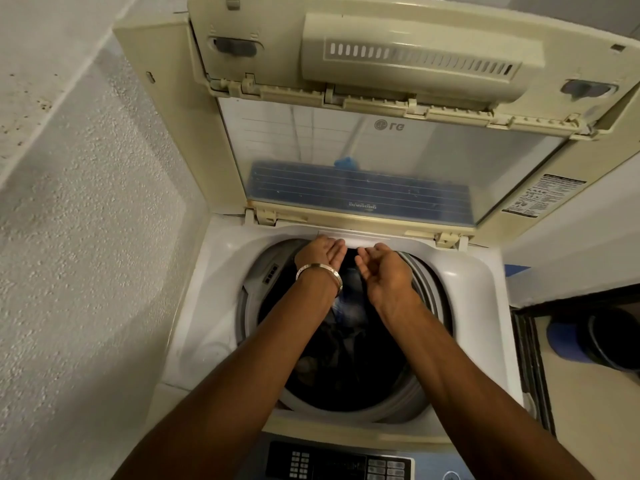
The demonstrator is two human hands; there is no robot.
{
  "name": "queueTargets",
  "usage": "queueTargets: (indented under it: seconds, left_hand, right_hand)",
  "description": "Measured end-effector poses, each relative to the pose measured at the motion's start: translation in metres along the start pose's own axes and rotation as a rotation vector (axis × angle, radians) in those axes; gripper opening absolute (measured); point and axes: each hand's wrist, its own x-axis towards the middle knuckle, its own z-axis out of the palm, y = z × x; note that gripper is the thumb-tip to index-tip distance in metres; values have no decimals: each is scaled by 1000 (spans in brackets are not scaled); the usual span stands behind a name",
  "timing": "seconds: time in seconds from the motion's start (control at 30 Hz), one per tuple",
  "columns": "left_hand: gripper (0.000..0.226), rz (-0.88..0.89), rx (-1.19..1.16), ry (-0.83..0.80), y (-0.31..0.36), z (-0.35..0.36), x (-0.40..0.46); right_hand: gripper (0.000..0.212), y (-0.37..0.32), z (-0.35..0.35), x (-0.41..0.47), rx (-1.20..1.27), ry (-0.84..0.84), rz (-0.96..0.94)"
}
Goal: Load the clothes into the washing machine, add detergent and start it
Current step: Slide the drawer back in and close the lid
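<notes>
Head view: washing machine [346, 233] lid up, dark clothes [346, 348] already in the drum, left hand [320, 252] and right hand [384, 271] both with a loose empty grip at the far rim, likely by the detergent drawer; detergent and start remain.

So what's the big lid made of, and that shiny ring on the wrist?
The lid looks like see-through glass or clear plastic in a yellowed cream plastic frame: you can see tiles and reflections in its panel. The bracelet on the left wrist looks like polished silver-coloured metal, since it glints brightly.
</notes>
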Motion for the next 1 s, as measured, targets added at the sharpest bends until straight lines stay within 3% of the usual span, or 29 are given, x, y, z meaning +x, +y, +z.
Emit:
queueTargets:
  seconds: [0.1, 0.23, 0.6, 0.7, 1.0]
  left_hand:
    - [17, -6, 39, -39, -5, 3, -5]
    - [41, 4, 84, -118, -6, 3, -19]
    - [37, 28, 511, -202, 28, -28, -47]
    - [18, 130, 693, -164, 37, -30, -64]
    - [24, 681, 1102, -200, 78, 4, -123]
  right_hand:
    - [46, -1, -8, 0, -69, -58, 12]
    - [52, -6, -20, -3, -185, -186, 43]
    - [16, -17, -30, -55, -434, -186, 35]
    - [15, -26, -30, -77, -542, -180, -26]
    - [13, -80, -7, -133, -896, -290, -475]
